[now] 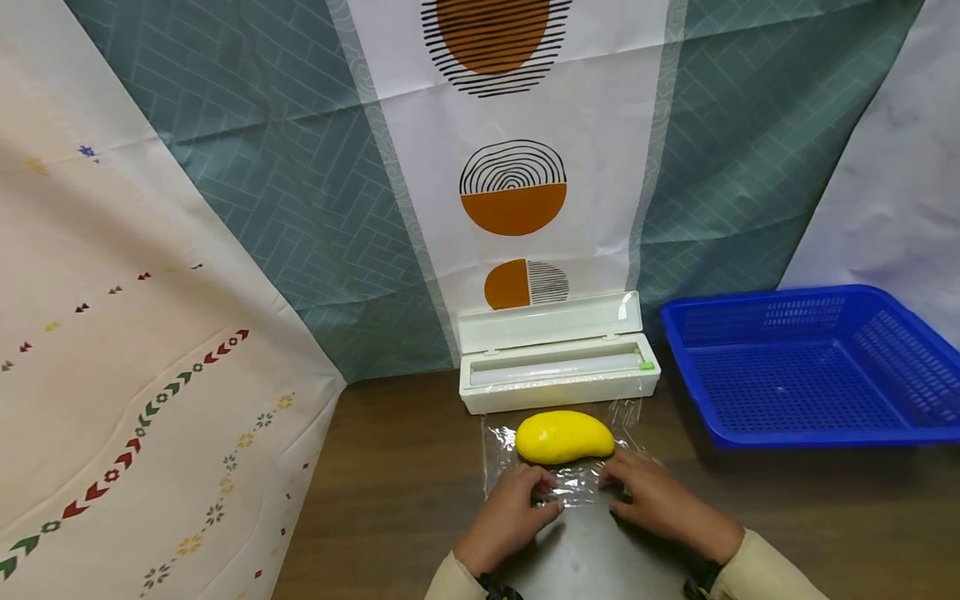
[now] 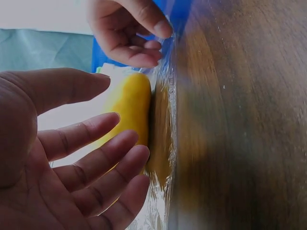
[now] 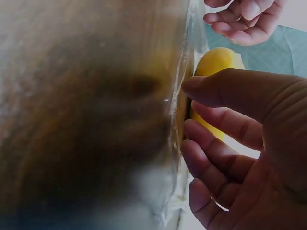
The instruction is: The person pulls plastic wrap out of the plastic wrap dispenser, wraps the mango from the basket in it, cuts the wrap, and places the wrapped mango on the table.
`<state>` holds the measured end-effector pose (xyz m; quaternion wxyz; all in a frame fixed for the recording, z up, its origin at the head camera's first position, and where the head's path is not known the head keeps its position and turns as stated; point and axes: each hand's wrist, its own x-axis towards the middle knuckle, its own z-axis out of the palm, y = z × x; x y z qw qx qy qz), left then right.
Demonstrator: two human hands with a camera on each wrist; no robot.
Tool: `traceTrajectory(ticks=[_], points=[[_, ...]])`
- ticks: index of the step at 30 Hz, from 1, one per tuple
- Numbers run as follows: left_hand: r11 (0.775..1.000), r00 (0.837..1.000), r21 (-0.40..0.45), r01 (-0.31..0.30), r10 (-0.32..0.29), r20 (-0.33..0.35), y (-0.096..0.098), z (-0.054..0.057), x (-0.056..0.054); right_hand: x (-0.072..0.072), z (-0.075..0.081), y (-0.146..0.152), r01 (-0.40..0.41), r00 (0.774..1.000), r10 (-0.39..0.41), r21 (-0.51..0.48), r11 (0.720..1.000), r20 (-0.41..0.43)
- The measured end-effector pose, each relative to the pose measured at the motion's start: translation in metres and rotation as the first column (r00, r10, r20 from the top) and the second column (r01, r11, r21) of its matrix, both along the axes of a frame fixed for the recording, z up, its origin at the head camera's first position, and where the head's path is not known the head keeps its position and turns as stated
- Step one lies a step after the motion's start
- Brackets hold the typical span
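A yellow mango (image 1: 562, 437) lies on a sheet of clear cling film (image 1: 581, 483) spread over the wooden table. My left hand (image 1: 510, 510) is at the film's near edge, left of centre, with its fingers loosely bent and apart in the left wrist view. Opposite it, my right hand (image 1: 660, 497) has its fingertips right at the same edge, just below the mango's right end. Its thumb (image 3: 225, 91) stands apart from the fingers in the right wrist view, and nothing shows gripped between them. Behind the mango, a white cling film dispenser (image 1: 562, 398) has its lid raised, showing the roll (image 1: 558, 368).
A blue plastic basket (image 1: 690, 387) stands at the right of the table (image 1: 397, 467). Patterned cloths hang behind and on the left, reaching down to the table. A shiny grey surface (image 1: 592, 550) lies between my forearms at the near side.
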<state>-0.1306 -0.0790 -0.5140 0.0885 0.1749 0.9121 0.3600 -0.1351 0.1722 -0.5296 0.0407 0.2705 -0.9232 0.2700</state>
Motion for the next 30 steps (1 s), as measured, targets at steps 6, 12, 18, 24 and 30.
traceTrajectory(ticks=[6, 12, 18, 24, 30], points=[[1.000, 1.000, 0.027, 0.006, -0.006, 0.004, -0.002, 0.000, 0.002, 0.000, -0.007, 0.004, 0.004, 0.999, -0.004, -0.002, 1.000, -0.044], [0.999, 1.000, 0.034, 0.013, -0.013, 0.008, -0.001, 0.000, -0.001, -0.004, -0.012, 0.008, 0.000, 0.999, -0.001, -0.021, 1.000, -0.053], [0.999, 1.000, 0.033, 0.012, -0.013, 0.022, 0.000, -0.001, -0.002, -0.007, -0.015, 0.009, -0.036, 0.994, 0.030, -0.055, 0.998, -0.104], [0.999, 0.999, 0.038, 0.015, -0.016, 0.027, -0.001, 0.000, -0.001, -0.008, -0.017, 0.008, -0.050, 0.986, 0.040, -0.059, 0.997, -0.163], [0.999, 1.000, 0.038, 0.011, -0.011, 0.019, 0.000, 0.003, 0.000, -0.006, -0.013, 0.007, -0.020, 0.990, 0.012, -0.053, 0.998, -0.141]])
